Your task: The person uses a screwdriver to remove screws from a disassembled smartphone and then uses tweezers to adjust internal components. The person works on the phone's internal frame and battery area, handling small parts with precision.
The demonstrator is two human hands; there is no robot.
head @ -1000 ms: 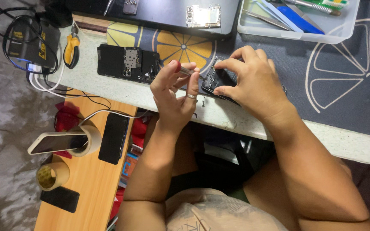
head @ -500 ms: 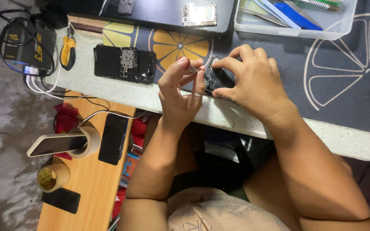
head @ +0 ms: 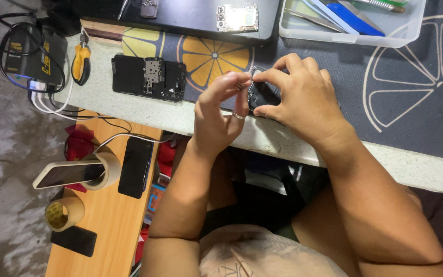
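My right hand (head: 299, 100) grips a small dark phone part (head: 260, 94) that rests on the dark mat with orange-slice prints (head: 211, 56). Its thumb and forefinger pinch the part's upper left corner. My left hand (head: 220, 110), with a ring on one finger, meets it there, fingertips pinched together on the same corner; what they pinch is too small to tell. An opened black phone (head: 148, 78) with bare circuitry lies on the worktop to the left of my hands.
A clear plastic tray (head: 352, 23) with tools stands at the back right. A dark laptop-like slab (head: 180, 15) carries small boards. Yellow-handled pliers (head: 81, 61) and a black power box (head: 36, 57) with cables sit far left. A wooden side table (head: 103, 215) holds phones and tape rolls.
My left hand has moved from an open pose over the table edge up to the part, and its fingertips now pinch at its corner. My right hand shifted slightly up.
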